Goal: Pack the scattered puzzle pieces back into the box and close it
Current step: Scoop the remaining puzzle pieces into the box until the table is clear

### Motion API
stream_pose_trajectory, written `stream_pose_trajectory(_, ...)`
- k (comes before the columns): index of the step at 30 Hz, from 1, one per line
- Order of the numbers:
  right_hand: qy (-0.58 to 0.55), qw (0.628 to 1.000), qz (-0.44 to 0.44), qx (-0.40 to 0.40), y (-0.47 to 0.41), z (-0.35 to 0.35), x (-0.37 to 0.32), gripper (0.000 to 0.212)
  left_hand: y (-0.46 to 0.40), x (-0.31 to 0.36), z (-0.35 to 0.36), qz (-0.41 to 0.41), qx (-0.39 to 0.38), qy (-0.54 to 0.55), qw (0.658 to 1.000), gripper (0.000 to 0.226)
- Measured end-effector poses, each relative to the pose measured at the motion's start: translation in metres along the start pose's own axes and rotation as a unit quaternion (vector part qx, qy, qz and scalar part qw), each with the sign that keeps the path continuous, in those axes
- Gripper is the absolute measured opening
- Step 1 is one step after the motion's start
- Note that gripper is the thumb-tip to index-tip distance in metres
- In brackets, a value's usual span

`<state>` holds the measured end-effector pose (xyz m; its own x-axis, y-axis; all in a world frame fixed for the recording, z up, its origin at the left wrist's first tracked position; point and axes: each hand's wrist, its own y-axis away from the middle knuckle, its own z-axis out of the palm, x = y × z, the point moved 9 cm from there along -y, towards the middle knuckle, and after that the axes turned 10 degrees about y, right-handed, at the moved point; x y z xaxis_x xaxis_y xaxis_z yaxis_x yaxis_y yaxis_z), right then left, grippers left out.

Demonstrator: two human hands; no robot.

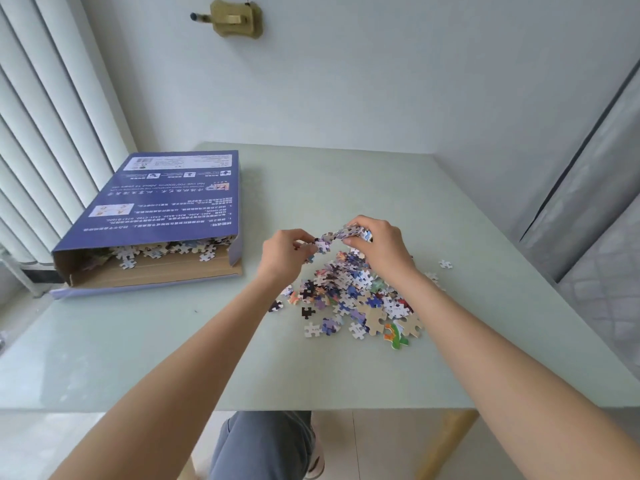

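Holding a linked strip of small interlocked cardboard puzzle pieces [341, 234] above the table, both bare hands work over the heap: the left hand [285, 252] pinches the strip's left end between thumb and fingertips, and the right hand [379, 242] has its fingers curled round the bunched right end. Under them lies one loose pile of scattered jigsaw pieces [353, 296], far too many to count, glossy printed card in blues, whites, purples and tans, each with knobbed and notched edges; a few larger tan and green-orange pieces sit at the pile's near right edge. One stray white piece [445, 264] lies apart to the right of the pile. At the far left of the one pale green glass-topped table [346, 372] rests one flat blue cardboard puzzle box [166, 199], printed side up with white text, its near end open so the brown inner card shows. A row of pieces already in the box [166, 251] is visible at that open mouth. On the far wall hangs one brass-coloured bracket [235, 19], and ribbed white vertical blinds [45, 133] fill the left side.
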<state>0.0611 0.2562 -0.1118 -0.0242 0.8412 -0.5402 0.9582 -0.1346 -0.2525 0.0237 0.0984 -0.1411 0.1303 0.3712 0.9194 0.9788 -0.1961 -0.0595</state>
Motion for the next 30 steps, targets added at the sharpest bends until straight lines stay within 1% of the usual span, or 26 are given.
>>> stream_pose_trajectory(4,-0.044,0.999,-0.018,-0.004,-0.005,0.008,-0.032,0.026,0.010,0.000,-0.045,0.014,0.046,0.008,0.999,0.017)
stream_pose_trajectory(7,-0.083,0.996,-0.021,-0.024,-0.009,0.026,-0.054,0.023,0.021,-0.011,-0.089,0.016,0.097,-0.002,0.995,0.015)
stream_pose_trajectory(11,-0.116,0.992,-0.025,-0.051,-0.018,0.059,-0.085,0.021,0.029,-0.043,-0.145,-0.023,0.161,-0.045,0.986,0.016)
stream_pose_trajectory(14,-0.128,0.989,-0.027,-0.069,-0.020,0.081,-0.105,0.022,0.031,-0.069,-0.168,-0.064,0.193,-0.045,0.978,0.018)
stream_pose_trajectory(16,-0.135,0.987,-0.029,-0.084,-0.022,0.094,-0.118,0.016,0.028,-0.085,-0.179,-0.078,0.208,-0.048,0.974,0.018)
stream_pose_trajectory(18,-0.140,0.985,-0.028,-0.096,-0.024,0.103,-0.128,0.016,0.024,-0.091,-0.183,-0.067,0.211,-0.063,0.973,0.018)
stream_pose_trajectory(22,-0.132,0.983,-0.030,-0.122,-0.029,0.125,-0.150,0.025,0.019,-0.091,-0.187,-0.069,0.183,-0.127,0.972,0.028)
stream_pose_trajectory(25,-0.095,0.985,-0.050,-0.132,-0.031,0.143,-0.170,0.021,0.019,-0.092,-0.187,-0.066,0.137,-0.166,0.974,0.022)
stream_pose_trajectory(26,-0.076,0.987,-0.060,-0.130,-0.032,0.149,-0.176,0.020,0.020,-0.092,-0.188,-0.056,0.127,-0.174,0.975,0.025)
stream_pose_trajectory(28,-0.030,0.988,-0.078,-0.132,-0.032,0.162,-0.185,0.020,0.026,-0.090,-0.195,-0.035,0.126,-0.184,0.974,0.032)
stream_pose_trajectory(30,0.023,0.988,-0.088,-0.122,-0.029,0.171,-0.189,0.025,0.030,-0.089,-0.201,-0.009,0.139,-0.188,0.972,0.034)
